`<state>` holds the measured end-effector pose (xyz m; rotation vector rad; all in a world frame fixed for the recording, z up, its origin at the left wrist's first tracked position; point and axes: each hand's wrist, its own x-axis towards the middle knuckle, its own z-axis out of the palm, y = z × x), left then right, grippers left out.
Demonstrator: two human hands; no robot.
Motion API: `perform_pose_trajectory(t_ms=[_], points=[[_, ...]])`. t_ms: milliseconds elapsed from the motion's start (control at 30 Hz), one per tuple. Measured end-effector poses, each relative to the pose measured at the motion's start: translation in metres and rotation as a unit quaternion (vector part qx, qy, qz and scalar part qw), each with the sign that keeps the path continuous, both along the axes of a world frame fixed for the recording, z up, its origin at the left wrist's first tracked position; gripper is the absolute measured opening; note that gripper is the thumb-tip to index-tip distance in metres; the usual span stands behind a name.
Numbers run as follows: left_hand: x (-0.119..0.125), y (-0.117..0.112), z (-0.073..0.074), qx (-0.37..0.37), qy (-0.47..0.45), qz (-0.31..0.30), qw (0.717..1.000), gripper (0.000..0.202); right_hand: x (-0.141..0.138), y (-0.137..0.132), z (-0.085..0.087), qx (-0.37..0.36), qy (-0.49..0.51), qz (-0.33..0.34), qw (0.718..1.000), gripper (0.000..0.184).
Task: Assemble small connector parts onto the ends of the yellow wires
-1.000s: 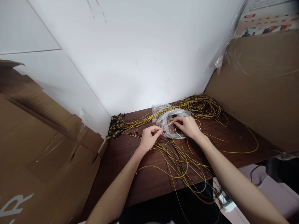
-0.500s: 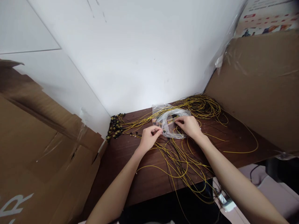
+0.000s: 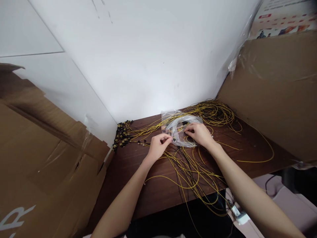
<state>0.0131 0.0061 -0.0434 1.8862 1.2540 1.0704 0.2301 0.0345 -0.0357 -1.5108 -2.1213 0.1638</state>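
A clear plastic bag (image 3: 176, 125) with small black and yellow parts inside lies on the dark wooden table (image 3: 153, 185). My right hand (image 3: 200, 135) rests on the bag with its fingertips pinched at the opening. My left hand (image 3: 158, 146) is curled just left of the bag, fingers pinched on a thin yellow wire. Loose yellow wires (image 3: 190, 168) run under both hands and spill over the table's front edge.
A coil of yellow wires (image 3: 215, 113) lies at the back right. A cluster of black and yellow connectors (image 3: 121, 135) sits at the table's back left corner. Cardboard sheets stand at the left (image 3: 42, 155) and right (image 3: 274, 89). A white wall is behind.
My right hand's fingers have shifted slightly at the bag's opening. My left hand has stayed in place.
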Motion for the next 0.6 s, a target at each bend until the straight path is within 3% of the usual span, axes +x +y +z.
perform_pose_trajectory(t_ms=[200,367,600], points=[[-0.001,0.000,-0.001,0.005,0.002,-0.006,1.000,0.017,-0.002,-0.002,0.003,-0.012,-0.010,0.001,1.000,0.013],[0.000,0.000,0.000,0.003,0.004,-0.005,1.000,0.018,-0.005,-0.004,0.003,-0.007,0.002,0.059,0.998,0.014],[0.000,0.000,0.001,0.008,0.005,-0.004,1.000,0.016,-0.012,-0.008,0.009,0.040,0.108,0.145,0.983,0.016]])
